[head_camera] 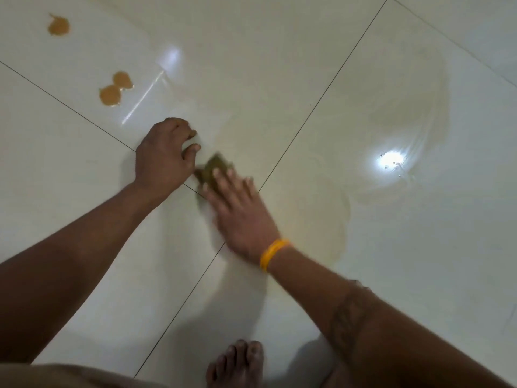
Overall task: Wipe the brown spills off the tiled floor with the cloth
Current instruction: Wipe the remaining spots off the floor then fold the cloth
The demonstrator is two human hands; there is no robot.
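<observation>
- Nearest us, our bare foot [237, 362] stands on the tiled floor [363, 275], both arms reaching forward from it.
- Our right hand [240, 217], a yellow wristband [272, 254] at the wrist, presses flat on the cloth [214, 170] with its fingers straight; this grip curls round nothing, and motion blur softens its outline.
- The cloth, a small olive wad, lies where two grout lines [307, 113] cross, half hidden under those fingertips.
- Just beside it on the left, our left hand [165, 155] bears on the floor with its fingers bent under; we see nothing held in that grip, though whether the thumb touches the cloth's edge we cannot tell.
- A thin, pale wet film [405, 130] spreads off to the right of the cloth, shining under a lamp's reflection.
- Farther on, up and to the left of the cloth, lie a pair of brown spills [114, 89], touching one another, and beyond them, well apart, a lone brown spill [58, 26].
- We judge the coming stroke must run forward and leftward, past the left hand, which sits nearer those stains than the cloth-bearing right.
</observation>
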